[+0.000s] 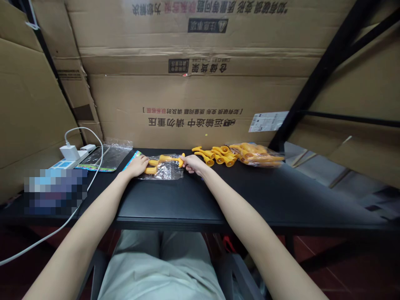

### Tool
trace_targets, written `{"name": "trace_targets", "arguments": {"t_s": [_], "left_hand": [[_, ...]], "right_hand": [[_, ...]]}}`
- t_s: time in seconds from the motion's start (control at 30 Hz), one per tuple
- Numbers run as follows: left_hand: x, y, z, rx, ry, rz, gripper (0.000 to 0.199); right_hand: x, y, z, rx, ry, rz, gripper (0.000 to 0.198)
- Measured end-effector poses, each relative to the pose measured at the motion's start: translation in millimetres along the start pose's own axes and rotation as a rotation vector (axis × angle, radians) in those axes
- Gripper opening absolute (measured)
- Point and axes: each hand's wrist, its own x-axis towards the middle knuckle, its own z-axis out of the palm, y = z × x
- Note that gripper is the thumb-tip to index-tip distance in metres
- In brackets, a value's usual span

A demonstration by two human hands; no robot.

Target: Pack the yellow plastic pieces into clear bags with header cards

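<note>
A clear plastic bag (171,171) with a bright printed header lies on the black table, with a few yellow horn-shaped plastic pieces (152,170) inside. My left hand (137,166) is closed on the header end of this bag. At the bag's other end, my right hand (193,164) pinches the end of a yellow horn-shaped piece (181,161). That piece points leftward into the bag; film and fingers partly hide it. Just beyond my right hand lies a loose pile of the same yellow pieces (219,159).
Right of the pile is a clear bag full of yellow pieces (258,155). Flat bags with printed headers (108,157) lie at the back left, near a power strip with a white charger (70,152). Its white cable (91,183) crosses the left side. Cardboard (193,91) walls the back.
</note>
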Motion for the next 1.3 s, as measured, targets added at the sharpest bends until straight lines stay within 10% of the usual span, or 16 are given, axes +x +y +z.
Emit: {"name": "trace_targets", "arguments": {"t_s": [0.27, 0.6, 0.83, 1.3], "left_hand": [[-4, 14, -1, -0.169, 0.13, -0.323, 0.049], [-3, 29, -1, -0.317, 0.08, -0.284, 0.051], [-2, 26, 2, -0.355, 0.146, -0.286, 0.05], [-6, 37, -15, -0.416, 0.195, -0.352, 0.042]], "right_hand": [[-6, -3, 5, 0.009, -0.09, -0.043, 0.039], [3, 0, 12, 0.077, -0.095, -0.055, 0.008], [7, 2, 3, -0.38, 0.25, -0.283, 0.018], [29, 28, 12, -0.776, -0.091, -0.579, 0.051]]}}
